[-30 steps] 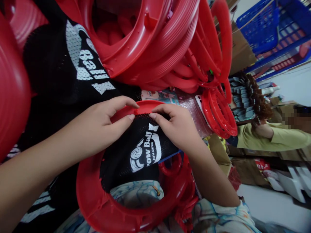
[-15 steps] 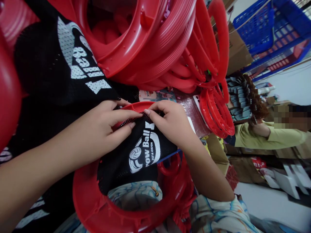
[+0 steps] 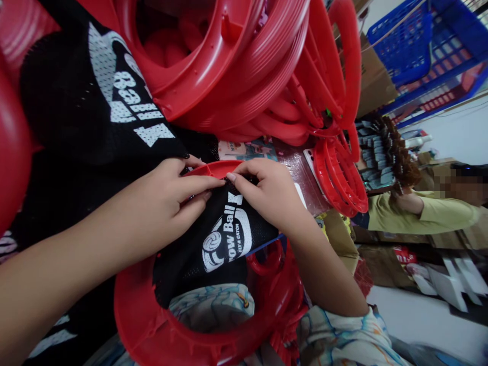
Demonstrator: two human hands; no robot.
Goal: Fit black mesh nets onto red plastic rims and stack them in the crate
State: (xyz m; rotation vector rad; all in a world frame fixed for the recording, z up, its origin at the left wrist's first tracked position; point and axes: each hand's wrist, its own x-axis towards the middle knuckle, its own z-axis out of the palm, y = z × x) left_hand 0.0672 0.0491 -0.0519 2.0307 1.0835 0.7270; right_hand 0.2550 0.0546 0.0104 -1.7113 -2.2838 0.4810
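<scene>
A red plastic ring [image 3: 152, 325] lies at my lap, with black mesh fabric [image 3: 190, 254] bearing white "Ball" lettering across its opening. My left hand [image 3: 168, 195] pinches the fabric's edge at the far side of the ring, its index finger stretched along the rim. Close beside it, my right hand [image 3: 263, 190] presses the same edge between thumb and bent index finger. The fingertips of both hands nearly touch. Part of the rim is hidden under the hands.
Large red rings [image 3: 236, 76] are piled beyond my hands. More printed black fabric [image 3: 76, 101] lies at left. Smaller red rings [image 3: 339, 178], a cardboard box [image 3: 339, 239] and blue baskets [image 3: 404, 40] are at right, where a person in a yellow-green top [image 3: 438, 211] works.
My left index finger has shifted slightly along the fabric edge, and its thumb is tucked further under. My right hand holds almost the same place.
</scene>
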